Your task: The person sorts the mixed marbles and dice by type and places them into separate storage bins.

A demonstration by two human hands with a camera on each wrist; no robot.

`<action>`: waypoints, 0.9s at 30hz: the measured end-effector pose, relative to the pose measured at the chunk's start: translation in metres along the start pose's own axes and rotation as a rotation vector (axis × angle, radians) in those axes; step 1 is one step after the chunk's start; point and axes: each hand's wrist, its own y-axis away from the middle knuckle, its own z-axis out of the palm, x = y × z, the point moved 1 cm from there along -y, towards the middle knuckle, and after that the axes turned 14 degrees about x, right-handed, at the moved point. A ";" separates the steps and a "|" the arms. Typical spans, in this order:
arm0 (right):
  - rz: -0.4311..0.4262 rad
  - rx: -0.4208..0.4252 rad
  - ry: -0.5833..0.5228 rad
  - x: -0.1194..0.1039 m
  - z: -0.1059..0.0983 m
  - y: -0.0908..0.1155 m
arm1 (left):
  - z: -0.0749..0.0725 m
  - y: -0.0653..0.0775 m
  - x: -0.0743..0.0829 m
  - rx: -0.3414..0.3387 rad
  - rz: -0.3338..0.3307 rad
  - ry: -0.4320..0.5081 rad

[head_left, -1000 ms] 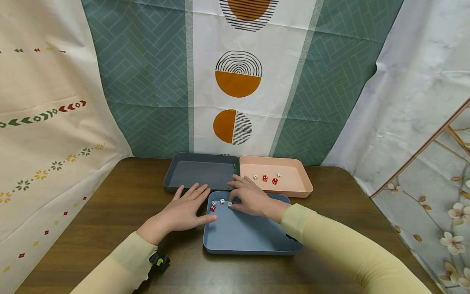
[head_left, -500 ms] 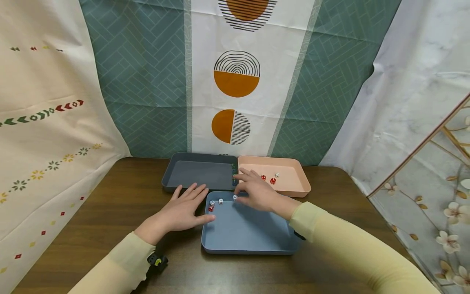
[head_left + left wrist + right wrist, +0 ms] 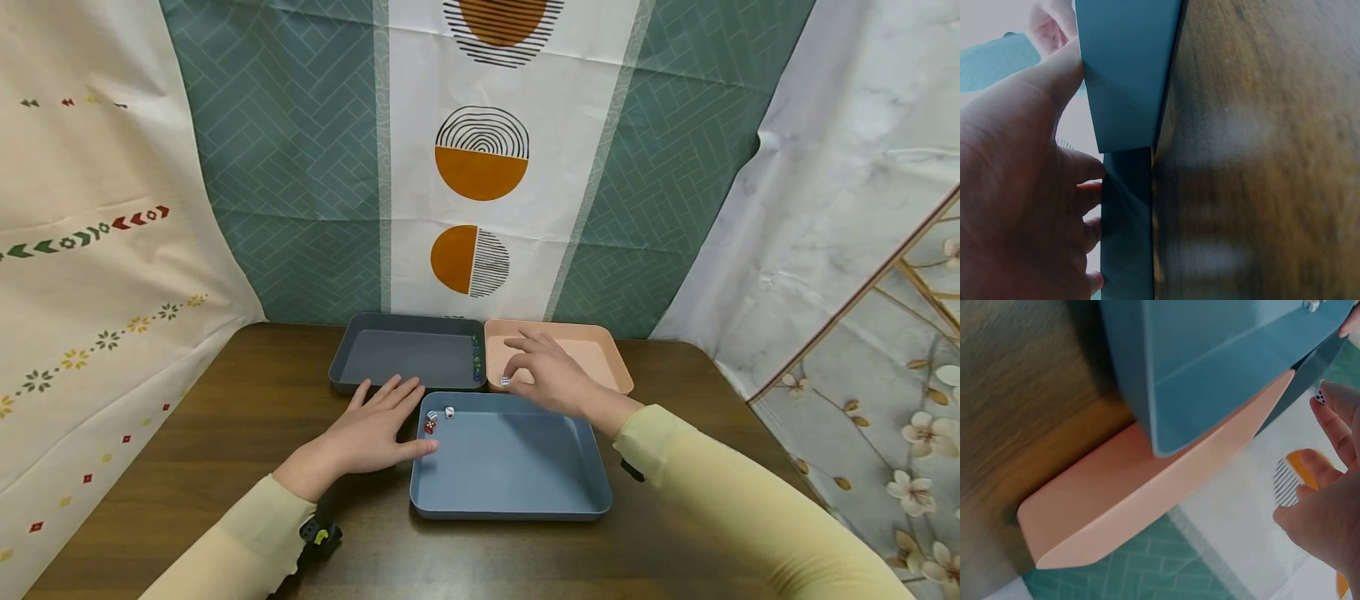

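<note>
Between thumb and forefinger, my right hand [image 3: 551, 375] pinches a white die [image 3: 505, 381] with dark pips. It is over the front left edge of the pink tray [image 3: 618, 367], hiding most of what lies inside. In the right wrist view the same die [image 3: 1320, 396] shows at the fingertips. My left hand [image 3: 378, 429] has its fingers spread at the left side of the blue tray [image 3: 517, 467], thumb over the rim. Two white dice, one of them a separate die [image 3: 450, 412], and a red die [image 3: 430, 427] lie in the blue tray's back left corner.
Behind the blue tray stands a dark grey tray [image 3: 405, 350], with several small green and blue dice [image 3: 476, 358] lined along its right wall. The pink tray adjoins it. All rest on a brown wooden table [image 3: 225, 433], with patterned cloth [image 3: 322, 167] hanging behind.
My right hand has lifted the white die from the blue tray and carried it right and back to the pink tray's edge. The left hand has stayed in place.
</note>
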 end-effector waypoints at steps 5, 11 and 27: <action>0.048 0.028 0.012 0.016 -0.007 0.000 | 0.002 0.000 -0.001 0.003 0.006 -0.007; 0.125 0.017 0.002 0.031 -0.020 0.001 | 0.002 0.000 -0.001 0.006 0.004 -0.005; 0.224 0.051 0.097 0.073 -0.031 0.005 | 0.001 -0.001 0.000 -0.001 0.004 -0.001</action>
